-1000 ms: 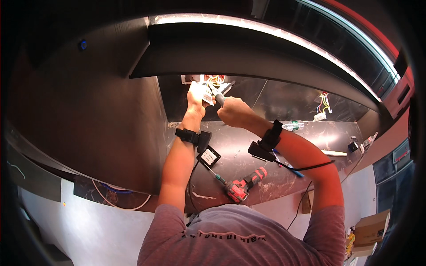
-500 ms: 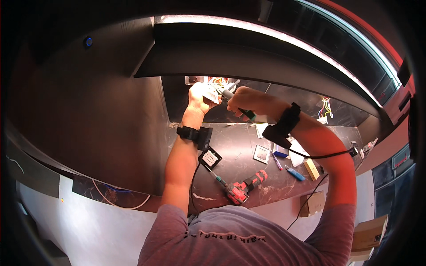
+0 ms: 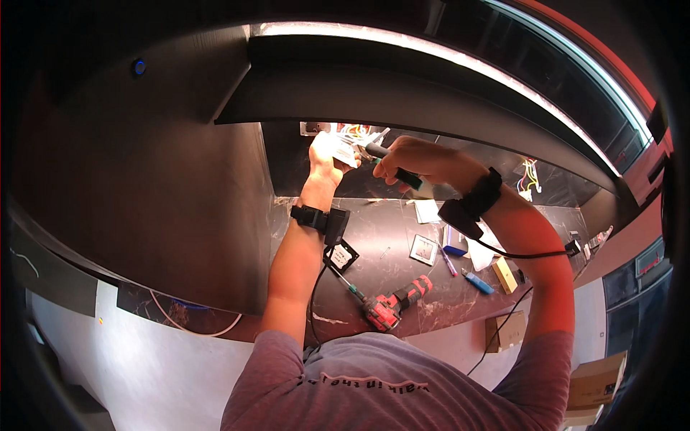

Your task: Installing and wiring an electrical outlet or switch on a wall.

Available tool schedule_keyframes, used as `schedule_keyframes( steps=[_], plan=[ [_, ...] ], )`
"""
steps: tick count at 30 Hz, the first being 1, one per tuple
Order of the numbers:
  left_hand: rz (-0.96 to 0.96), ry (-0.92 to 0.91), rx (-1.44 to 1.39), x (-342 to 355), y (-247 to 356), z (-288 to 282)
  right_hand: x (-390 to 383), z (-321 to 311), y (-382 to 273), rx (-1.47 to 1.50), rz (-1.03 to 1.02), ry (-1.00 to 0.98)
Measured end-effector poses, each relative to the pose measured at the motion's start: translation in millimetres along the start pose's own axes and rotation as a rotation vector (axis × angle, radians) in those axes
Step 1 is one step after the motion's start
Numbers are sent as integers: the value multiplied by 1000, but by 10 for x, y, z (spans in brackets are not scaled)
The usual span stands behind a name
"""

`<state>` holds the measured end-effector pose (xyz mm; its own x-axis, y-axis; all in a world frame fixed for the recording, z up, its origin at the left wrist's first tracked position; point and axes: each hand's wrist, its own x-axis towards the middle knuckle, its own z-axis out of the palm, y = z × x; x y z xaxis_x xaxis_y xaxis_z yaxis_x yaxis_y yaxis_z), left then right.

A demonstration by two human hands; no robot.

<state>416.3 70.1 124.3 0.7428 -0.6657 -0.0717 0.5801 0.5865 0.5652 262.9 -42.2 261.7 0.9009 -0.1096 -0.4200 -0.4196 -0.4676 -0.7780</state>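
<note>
My left hand (image 3: pixel 327 159) is raised to the back wall, its fingers closed on a white electrical fitting (image 3: pixel 346 154). Bright light washes out the fitting's details. Behind it, several coloured wires (image 3: pixel 357 131) come out at a wall opening, beside a dark socket (image 3: pixel 313 128). My right hand (image 3: pixel 405 162) is wrapped round a hand tool (image 3: pixel 410 179) with a grey front part and a dark green handle end. The tool's front points at the fitting and wires; its tip is lost among them, so its exact kind and any contact are unclear.
On the dark marbled counter (image 3: pixel 374 258) lie a red and black cordless drill (image 3: pixel 386 310), black square plate (image 3: pixel 341 256), framed square plate (image 3: pixel 423 249), blue tool (image 3: pixel 477 281) and yellow box (image 3: pixel 504 276). A dark shelf (image 3: pixel 359 90) overhangs my hands. More wires (image 3: pixel 530 176) hang at right.
My right hand has drawn slightly right with the tool, a little away from the wires. My left hand has shifted slightly right, still holding the fitting.
</note>
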Motion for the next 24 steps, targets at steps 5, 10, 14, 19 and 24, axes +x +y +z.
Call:
schedule_keyframes(
  steps=[5, 10, 14, 19, 24],
  plan=[
    [-13, -26, -42, 48, -12, -52, 126, 94, 10, 7, -2, 71],
    [4, 42, 6, 40, -18, -27, 38, 101, -71, -337, 12, 213],
    [-19, 22, -8, 19, 3, -18, -85, 91, 67, -603, -28, 328],
    [-29, 35, 2, 87, -25, -99, -48, 253, 350, -740, -204, 561],
    [-42, 28, 8, 88, -22, -81, -36, 322, 260, -739, -169, 497]
  ],
)
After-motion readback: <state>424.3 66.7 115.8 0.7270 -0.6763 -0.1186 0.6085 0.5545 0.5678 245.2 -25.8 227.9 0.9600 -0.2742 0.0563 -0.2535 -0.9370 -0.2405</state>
